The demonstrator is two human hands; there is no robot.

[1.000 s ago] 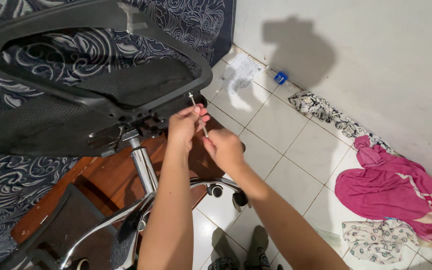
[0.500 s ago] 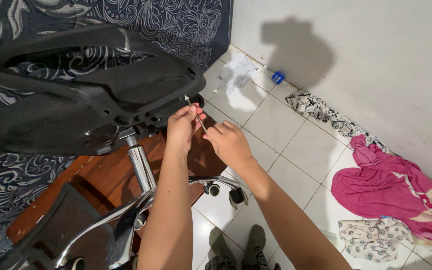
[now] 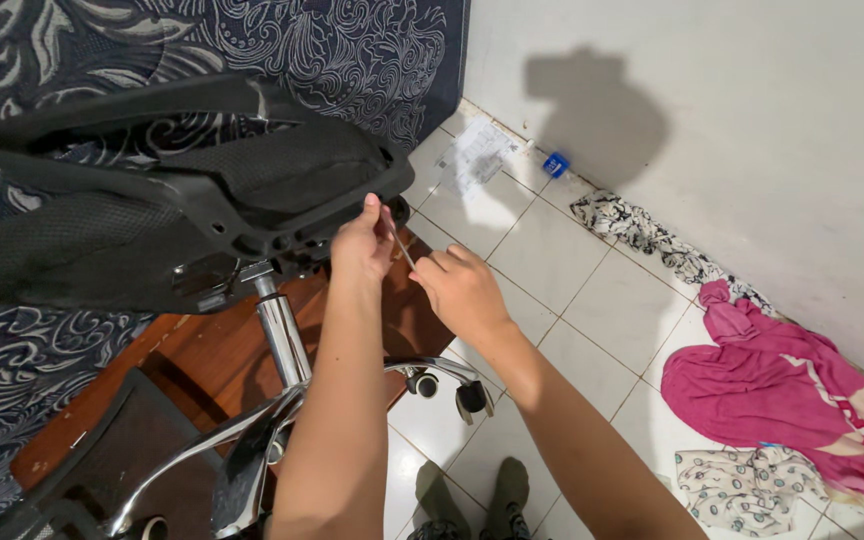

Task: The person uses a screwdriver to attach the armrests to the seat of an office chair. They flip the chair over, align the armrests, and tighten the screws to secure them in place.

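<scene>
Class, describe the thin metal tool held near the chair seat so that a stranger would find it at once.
Start at the black office chair, its seat tipped over a chrome column. At the seat's right edge both hands meet: the left hand and the right hand. Between them runs the tool, a slim silver rod, the only bare metal above the chair's base.

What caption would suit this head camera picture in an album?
Two bare hands, left hand and right hand, work a thin metal tool at the underside of a tipped black office chair.

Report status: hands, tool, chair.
Left hand at underside of chair seat, pinching thin metal tool. Right hand gripping tool's lower end. Chrome base below forearms; nothing blocking.
</scene>
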